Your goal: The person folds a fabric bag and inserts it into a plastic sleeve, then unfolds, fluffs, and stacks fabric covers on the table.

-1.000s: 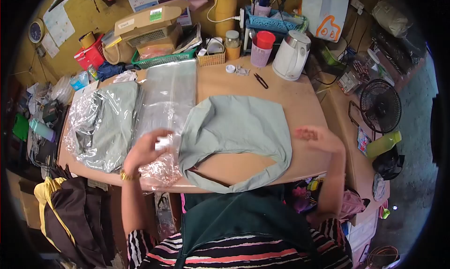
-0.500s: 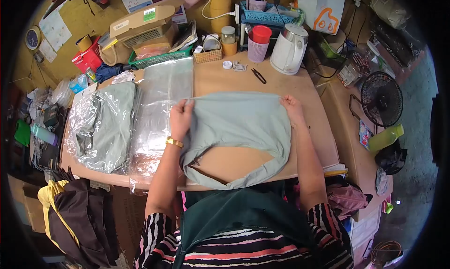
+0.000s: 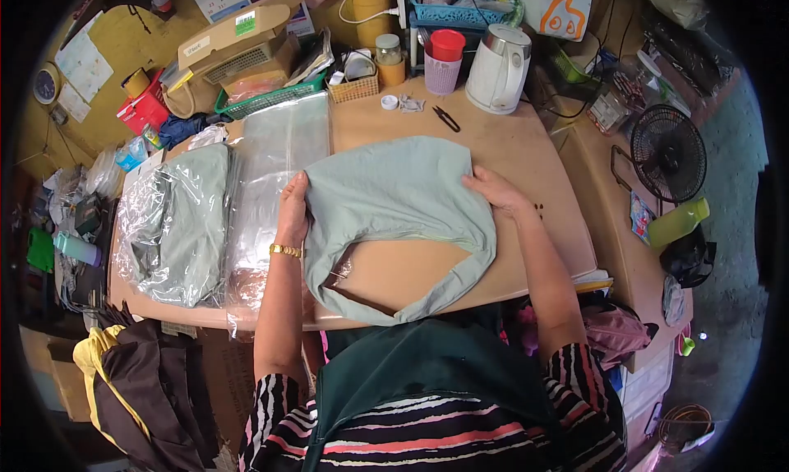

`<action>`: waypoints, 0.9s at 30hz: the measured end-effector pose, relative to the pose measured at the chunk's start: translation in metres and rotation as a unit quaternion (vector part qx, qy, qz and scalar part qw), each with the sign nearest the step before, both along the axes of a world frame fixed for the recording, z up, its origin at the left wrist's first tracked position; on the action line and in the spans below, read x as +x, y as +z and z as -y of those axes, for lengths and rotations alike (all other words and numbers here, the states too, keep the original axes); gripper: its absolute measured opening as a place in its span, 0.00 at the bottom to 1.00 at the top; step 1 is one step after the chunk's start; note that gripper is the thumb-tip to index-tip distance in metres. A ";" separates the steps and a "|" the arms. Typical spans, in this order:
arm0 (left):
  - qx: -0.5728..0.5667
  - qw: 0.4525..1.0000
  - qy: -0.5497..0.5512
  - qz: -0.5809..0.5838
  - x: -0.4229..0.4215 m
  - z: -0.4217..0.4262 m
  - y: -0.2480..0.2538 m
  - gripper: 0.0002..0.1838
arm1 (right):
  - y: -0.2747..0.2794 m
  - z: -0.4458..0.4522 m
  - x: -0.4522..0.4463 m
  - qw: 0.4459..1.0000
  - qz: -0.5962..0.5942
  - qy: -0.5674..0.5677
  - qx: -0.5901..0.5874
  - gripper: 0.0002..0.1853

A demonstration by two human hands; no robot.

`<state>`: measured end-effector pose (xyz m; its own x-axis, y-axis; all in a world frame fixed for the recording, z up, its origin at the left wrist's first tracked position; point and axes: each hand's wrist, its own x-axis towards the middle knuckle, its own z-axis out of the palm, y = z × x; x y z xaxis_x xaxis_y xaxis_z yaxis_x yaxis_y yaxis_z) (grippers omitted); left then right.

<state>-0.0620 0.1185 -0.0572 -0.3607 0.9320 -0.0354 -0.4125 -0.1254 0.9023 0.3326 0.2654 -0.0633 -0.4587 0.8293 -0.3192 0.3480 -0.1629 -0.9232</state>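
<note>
Grey-green bag [image 3: 394, 184] lies on the counter [image 3: 522, 139], left hand [image 3: 292, 207] and right hand [image 3: 496, 191] each pinching a side edge; uneven pulling could skew it, its strap [image 3: 444, 289] at the front edge could slip off, and clear plastic [image 3: 283, 139] beside the left hand could snag.

Stretches out as a tan table [image 3: 514, 147]. Bears a looped grey-green cloth piece [image 3: 394, 184] reaching the near edge. Carries plastic-wrapped cloth [image 3: 193, 233] along the left edge and, beside it, clear plastic sheets [image 3: 283, 143] overhanging the near edge. Toward the far edge, holds a green basket [image 3: 267, 104], black snips [image 3: 446, 119] and a lilac cup [image 3: 441, 79]; by the far right corner, supports a white kettle [image 3: 493, 69].
</note>
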 end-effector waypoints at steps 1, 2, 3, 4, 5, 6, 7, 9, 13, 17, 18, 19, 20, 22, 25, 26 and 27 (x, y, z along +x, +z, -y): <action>-0.001 1.000 -0.002 -0.001 -0.001 0.003 0.007 0.14 | -0.021 -0.010 0.003 0.993 -0.001 0.056 0.102 0.17; -0.008 1.000 0.014 0.012 -0.001 0.008 0.019 0.14 | -0.013 -0.006 0.006 0.993 -0.002 0.055 0.101 0.17; -0.014 0.999 0.031 0.025 -0.002 0.011 0.025 0.15 | 0.006 0.001 0.010 0.989 -0.116 -0.028 0.082 0.17; 0.017 0.999 0.039 -0.010 -0.001 0.009 0.025 0.13 | 0.022 0.008 0.014 0.966 -0.227 -0.110 0.059 0.17; 0.012 0.999 0.040 -0.008 0.000 0.012 0.023 0.13 | 0.027 0.012 0.021 0.967 -0.224 -0.110 0.055 0.17; -0.011 0.945 0.153 -0.289 0.001 0.016 0.023 0.14 | 0.030 0.014 0.031 0.975 -0.062 -0.151 0.149 0.18; -0.033 0.800 0.249 -0.545 0.004 0.021 0.030 0.15 | 0.036 0.018 0.036 0.948 0.101 -0.184 0.239 0.18; -0.003 0.809 0.255 -0.529 0.023 0.038 0.046 0.14 | 0.044 0.042 0.044 0.963 0.105 -0.186 0.167 0.17; -0.104 0.789 0.032 -0.605 0.066 0.079 0.080 0.16 | 0.024 0.082 0.068 0.973 0.125 -0.193 0.025 0.23; -0.160 0.719 0.041 -0.676 0.081 0.088 0.055 0.27 | 0.019 0.096 0.065 0.977 0.060 -0.194 -0.059 0.26; -0.138 0.713 0.090 -0.681 0.080 0.088 0.047 0.27 | 0.015 0.096 0.063 0.978 0.055 -0.198 -0.046 0.28; -0.140 0.712 0.091 -0.682 0.078 0.088 0.042 0.27 | 0.013 0.095 0.061 0.978 0.049 -0.201 -0.033 0.29; -0.181 0.717 0.103 -0.665 0.075 0.089 0.039 0.27 | 0.012 0.095 0.059 0.978 0.048 -0.199 -0.034 0.29; -0.224 0.720 0.116 -0.646 0.070 0.087 0.034 0.27 | 0.013 0.093 0.053 0.973 0.076 -0.214 -0.047 0.28; -0.255 0.711 0.084 -0.650 0.067 0.087 0.031 0.26 | 0.013 0.092 0.043 0.973 0.177 -0.133 0.065 0.28; -0.229 0.712 0.133 -0.650 0.068 0.088 0.033 0.25 | 0.011 0.094 0.041 0.973 0.176 -0.133 0.064 0.28; -0.200 0.711 0.184 -0.648 0.069 0.087 0.035 0.24 | 0.008 0.093 0.040 0.970 0.193 -0.127 0.080 0.28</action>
